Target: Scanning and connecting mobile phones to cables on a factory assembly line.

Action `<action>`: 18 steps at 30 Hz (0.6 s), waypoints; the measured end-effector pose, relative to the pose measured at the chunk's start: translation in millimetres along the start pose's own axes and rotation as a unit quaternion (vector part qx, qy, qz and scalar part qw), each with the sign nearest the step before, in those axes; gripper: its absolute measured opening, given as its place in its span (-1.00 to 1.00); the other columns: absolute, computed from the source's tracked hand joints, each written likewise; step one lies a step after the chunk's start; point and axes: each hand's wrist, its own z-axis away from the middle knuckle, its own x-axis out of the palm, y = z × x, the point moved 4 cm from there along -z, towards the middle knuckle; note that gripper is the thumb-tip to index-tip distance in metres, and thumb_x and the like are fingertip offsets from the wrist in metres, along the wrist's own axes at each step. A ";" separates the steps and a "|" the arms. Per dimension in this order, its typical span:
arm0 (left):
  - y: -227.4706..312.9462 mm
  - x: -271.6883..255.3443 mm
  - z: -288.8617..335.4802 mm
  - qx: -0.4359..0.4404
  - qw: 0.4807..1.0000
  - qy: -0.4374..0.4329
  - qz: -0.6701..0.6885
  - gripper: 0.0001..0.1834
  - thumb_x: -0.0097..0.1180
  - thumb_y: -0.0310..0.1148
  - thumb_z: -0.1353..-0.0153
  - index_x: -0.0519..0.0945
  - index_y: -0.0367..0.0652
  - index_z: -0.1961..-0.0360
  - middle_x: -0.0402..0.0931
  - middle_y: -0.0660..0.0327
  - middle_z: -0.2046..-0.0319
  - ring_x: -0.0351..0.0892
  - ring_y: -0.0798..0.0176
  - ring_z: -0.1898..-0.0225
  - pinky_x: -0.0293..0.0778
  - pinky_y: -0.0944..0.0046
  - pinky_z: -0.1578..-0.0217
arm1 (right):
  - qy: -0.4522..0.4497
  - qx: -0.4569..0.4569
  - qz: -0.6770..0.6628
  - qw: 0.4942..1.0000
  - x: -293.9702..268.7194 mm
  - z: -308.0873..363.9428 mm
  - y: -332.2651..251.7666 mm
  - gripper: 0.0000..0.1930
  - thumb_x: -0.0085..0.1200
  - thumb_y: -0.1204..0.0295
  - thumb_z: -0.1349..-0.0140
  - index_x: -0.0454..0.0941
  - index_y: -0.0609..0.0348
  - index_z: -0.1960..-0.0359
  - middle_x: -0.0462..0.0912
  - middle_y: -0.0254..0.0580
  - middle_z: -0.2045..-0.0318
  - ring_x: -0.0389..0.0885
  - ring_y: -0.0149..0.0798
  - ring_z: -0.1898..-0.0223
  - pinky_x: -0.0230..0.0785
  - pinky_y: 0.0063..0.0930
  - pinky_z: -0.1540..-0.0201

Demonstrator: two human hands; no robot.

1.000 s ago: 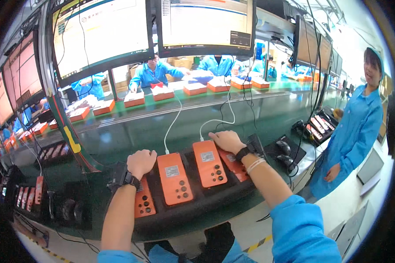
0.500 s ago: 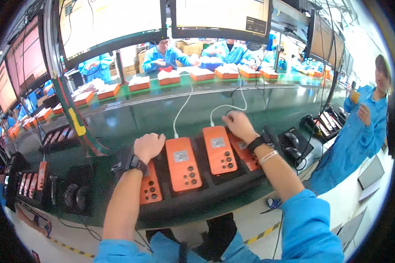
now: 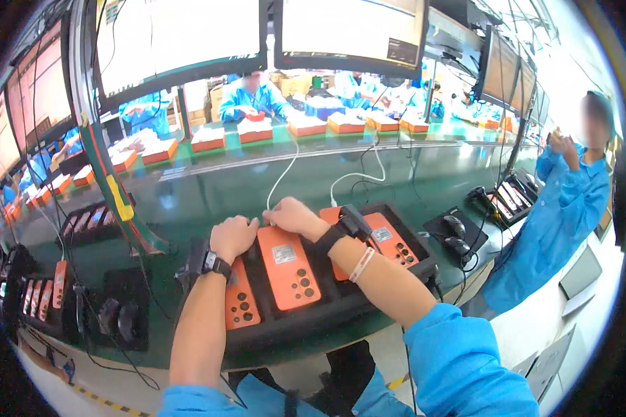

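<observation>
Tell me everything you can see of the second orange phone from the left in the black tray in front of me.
The orange phone is a flat slab with rounded corners, lying back up in the black tray. A pale label sits on its upper half; dark round camera lenses cluster near its lower right. A white cable leads toward its far end, where your right hand hides any join.

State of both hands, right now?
Left hand: curled at orange phone's top end; grip unclear.
Right hand: at white cable's lower end; grip unclear.
</observation>
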 end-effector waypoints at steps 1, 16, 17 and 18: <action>-2.2 0.4 -0.9 0.001 1.000 0.007 0.012 -0.50 -0.11 0.06 -0.36 0.73 -0.11 0.24 0.67 -0.07 0.17 0.64 -0.16 0.08 0.51 -0.10 0.02 | -0.001 0.021 -0.033 0.999 -0.4 0.8 1.1 -0.50 0.15 0.03 -0.19 0.69 0.38 0.38 0.66 0.17 0.50 0.66 0.02 0.44 0.48 -0.15 0.33; -10.2 -3.0 -0.2 0.027 0.997 0.035 0.067 -0.58 0.00 -0.02 -0.29 0.70 -0.15 0.22 0.68 -0.04 0.25 0.65 -0.15 0.13 0.54 -0.05 0.07 | 0.076 -0.068 -0.095 0.990 -14.4 23.2 -13.8 -0.63 -0.02 0.21 -0.39 0.59 0.37 0.18 0.69 0.13 0.30 0.67 0.04 0.18 0.44 -0.20 0.09; -10.1 -2.4 0.3 0.025 0.997 0.033 0.064 -0.58 0.00 -0.02 -0.29 0.70 -0.16 0.22 0.68 -0.04 0.25 0.65 -0.15 0.14 0.54 -0.05 0.07 | 0.095 -0.057 -0.107 0.988 -17.4 24.3 -13.0 -0.62 -0.03 0.20 -0.40 0.59 0.36 0.17 0.69 0.13 0.30 0.66 0.04 0.18 0.44 -0.20 0.09; -10.3 -2.1 0.0 0.018 0.998 0.030 0.060 -0.57 0.00 -0.02 -0.29 0.70 -0.16 0.23 0.68 -0.04 0.26 0.65 -0.15 0.14 0.54 -0.05 0.07 | 0.084 -0.066 -0.088 0.990 -16.9 24.9 -14.3 -0.61 -0.04 0.18 -0.41 0.57 0.35 0.14 0.68 0.12 0.28 0.66 0.05 0.17 0.44 -0.20 0.08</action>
